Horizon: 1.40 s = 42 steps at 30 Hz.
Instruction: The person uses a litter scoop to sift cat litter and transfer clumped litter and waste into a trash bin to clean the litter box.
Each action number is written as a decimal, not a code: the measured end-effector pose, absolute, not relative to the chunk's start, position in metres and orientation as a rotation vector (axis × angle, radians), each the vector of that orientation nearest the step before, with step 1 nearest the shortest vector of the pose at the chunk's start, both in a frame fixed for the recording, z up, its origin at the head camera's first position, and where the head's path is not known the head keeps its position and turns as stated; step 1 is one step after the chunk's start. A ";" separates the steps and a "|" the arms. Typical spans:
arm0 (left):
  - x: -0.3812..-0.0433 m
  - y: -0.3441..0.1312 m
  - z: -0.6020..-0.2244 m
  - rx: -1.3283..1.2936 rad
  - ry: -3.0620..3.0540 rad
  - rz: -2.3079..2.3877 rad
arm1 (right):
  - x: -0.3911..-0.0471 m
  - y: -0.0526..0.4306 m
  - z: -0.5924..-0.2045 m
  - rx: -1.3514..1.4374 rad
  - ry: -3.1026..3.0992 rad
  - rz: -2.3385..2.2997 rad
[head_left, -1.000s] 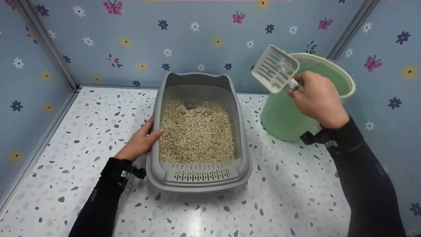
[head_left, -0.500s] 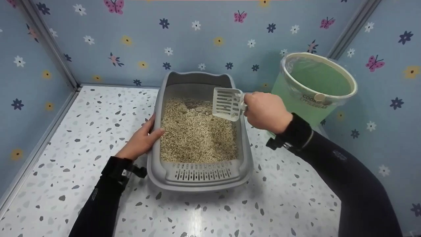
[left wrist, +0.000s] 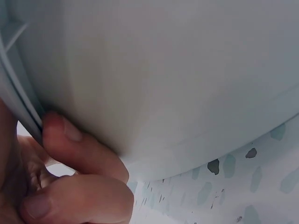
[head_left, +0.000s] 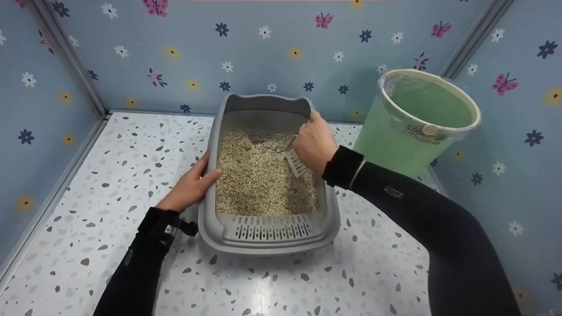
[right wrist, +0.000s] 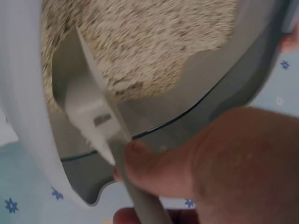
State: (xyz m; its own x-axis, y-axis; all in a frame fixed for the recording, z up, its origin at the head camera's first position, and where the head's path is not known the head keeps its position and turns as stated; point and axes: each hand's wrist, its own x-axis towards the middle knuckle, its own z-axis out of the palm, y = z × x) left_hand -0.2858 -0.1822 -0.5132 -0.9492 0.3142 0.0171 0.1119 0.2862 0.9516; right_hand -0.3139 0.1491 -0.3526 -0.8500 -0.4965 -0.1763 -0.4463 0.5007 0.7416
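Pale scoop (right wrist: 89,101) is gripped by right hand (head_left: 315,142), grey litter box (head_left: 263,120) by left hand (head_left: 189,188).

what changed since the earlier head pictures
The right hand carried the scoop leftward from by the bin to the box, and the scoop has tipped steeply over the litter. Nothing was newly grasped or let go. The left hand still holds the box's side; box and bin stayed put.
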 end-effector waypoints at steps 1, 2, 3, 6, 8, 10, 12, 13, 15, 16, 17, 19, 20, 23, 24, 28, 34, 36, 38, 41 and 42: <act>-0.286 -0.182 -0.513 0.402 2.377 1.735 | -0.316 0.146 -0.355 0.840 -2.646 -1.340; -0.286 -0.181 -0.513 0.404 2.379 1.736 | -0.319 0.144 -0.356 0.840 -2.623 -1.377; -0.286 -0.181 -0.513 0.411 2.378 1.738 | -0.321 0.141 -0.357 0.832 -2.605 -1.411; -0.287 -0.180 -0.513 0.401 2.371 1.739 | -0.325 0.134 -0.358 0.787 -2.555 -1.505; -0.287 -0.181 -0.512 0.383 2.367 1.740 | -0.327 0.127 -0.357 0.751 -2.523 -1.583; -0.286 -0.181 -0.512 0.363 2.359 1.743 | -0.330 0.121 -0.356 0.725 -2.507 -1.648; -0.286 -0.182 -0.513 0.352 2.355 1.745 | -0.331 0.114 -0.356 0.707 -2.494 -1.724; -0.286 -0.182 -0.513 0.349 2.355 1.747 | -0.331 0.110 -0.357 0.695 -2.489 -1.768; -0.286 -0.183 -0.513 0.344 2.355 1.747 | -0.331 0.103 -0.358 0.655 -2.477 -1.837; -0.286 -0.183 -0.513 0.342 2.357 1.746 | -0.330 0.099 -0.360 0.630 -2.462 -1.880; -0.286 -0.183 -0.513 0.339 2.360 1.744 | -0.330 0.096 -0.362 0.610 -2.444 -1.917; -0.285 -0.184 -0.513 0.336 2.360 1.746 | -0.332 0.090 -0.367 0.562 -2.414 -1.973; -0.286 -0.184 -0.513 0.341 2.358 1.751 | -0.333 0.088 -0.370 0.544 -2.407 -1.984; -0.286 -0.184 -0.513 0.349 2.356 1.751 | -0.341 0.089 -0.377 0.517 -2.446 -1.984; -0.286 -0.184 -0.513 0.351 2.355 1.750 | -0.345 0.092 -0.379 0.515 -2.484 -1.957; -0.285 -0.184 -0.512 0.363 2.353 1.748 | -0.363 0.110 -0.379 0.522 -2.656 -1.810; -0.286 -0.183 -0.512 0.369 2.371 1.736 | -0.386 0.140 -0.374 0.554 -2.798 -1.507; -0.287 -0.181 -0.513 0.363 2.377 1.725 | -0.392 0.147 -0.373 0.569 -2.835 -1.420; -0.287 -0.181 -0.513 0.352 2.378 1.721 | -0.397 0.151 -0.373 0.585 -2.859 -1.352; -0.287 -0.180 -0.514 0.352 2.374 1.733 | -0.405 0.152 -0.373 0.611 -2.880 -1.265; -0.287 -0.180 -0.514 0.350 2.374 1.735 | -0.407 0.152 -0.373 0.615 -2.885 -1.253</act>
State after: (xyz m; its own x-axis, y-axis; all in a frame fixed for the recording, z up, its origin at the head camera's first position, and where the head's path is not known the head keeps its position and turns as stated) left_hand -0.2865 -0.1804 -0.5140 -0.9561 0.2929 -0.0066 0.0828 0.2916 0.9529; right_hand -0.4074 0.1517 -0.3726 -0.9244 -0.3204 -0.2068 -0.3699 0.6210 0.6910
